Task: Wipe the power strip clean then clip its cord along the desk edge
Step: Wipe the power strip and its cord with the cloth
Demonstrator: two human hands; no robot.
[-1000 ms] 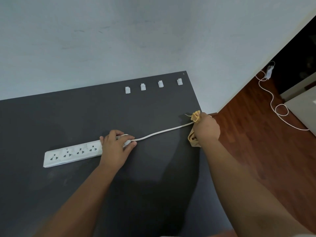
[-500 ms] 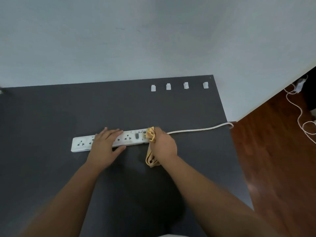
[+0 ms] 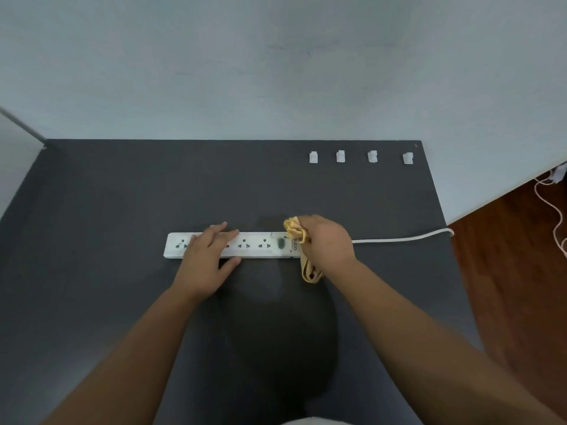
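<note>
A white power strip (image 3: 257,245) lies across the middle of the dark grey desk (image 3: 122,194). My left hand (image 3: 205,256) presses flat on its left half, fingers spread, and covers one or two sockets. My right hand (image 3: 329,245) is closed around a bunched yellow cloth (image 3: 294,230) at the strip's right end, near the switch; a loose tail of the cloth hangs below the hand. The white cord (image 3: 402,238) runs from under my right hand to the desk's right edge and drops out of sight.
Several small white cable clips (image 3: 340,156) stand in a row near the desk's back right edge, by the pale wall. A wooden floor (image 3: 515,271) lies to the right, with another white cable (image 3: 552,216) on it.
My right hand with the cloth has moved from the desk's right edge, along the cord, to the strip's right end. My left hand slid from the cord end to the strip's left half.
</note>
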